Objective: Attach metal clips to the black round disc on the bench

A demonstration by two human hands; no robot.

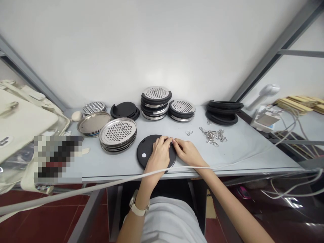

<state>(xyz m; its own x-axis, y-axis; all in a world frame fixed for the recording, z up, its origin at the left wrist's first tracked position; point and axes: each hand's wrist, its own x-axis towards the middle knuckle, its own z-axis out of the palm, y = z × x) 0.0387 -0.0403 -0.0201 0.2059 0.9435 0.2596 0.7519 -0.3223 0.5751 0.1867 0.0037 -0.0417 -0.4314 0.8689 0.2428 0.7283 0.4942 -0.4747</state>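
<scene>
A round black case (143, 149) with a white dot lies flat near the table's front edge. My left hand (159, 150), with a watch on the wrist, presses on it, fingers bent together towards its right rim. At that rim my right hand (188, 152) is closed, thumb and fingertips pinched beside the left fingertips. What the pinch holds is hidden. To the right lie a small metal hook (189, 133) and a pile of metal hooks (214, 135). Left of the case stands a stack of slotted metal discs (118, 135).
At the back are stacked black-rimmed perforated discs (156, 93), another such disc (182, 107) and black rings (224, 118). Plain metal lids (93, 123) sit left. A white cable (113, 184) crosses in front of my forearms. A cream bag (25, 114) hangs at left; metal posts flank the table.
</scene>
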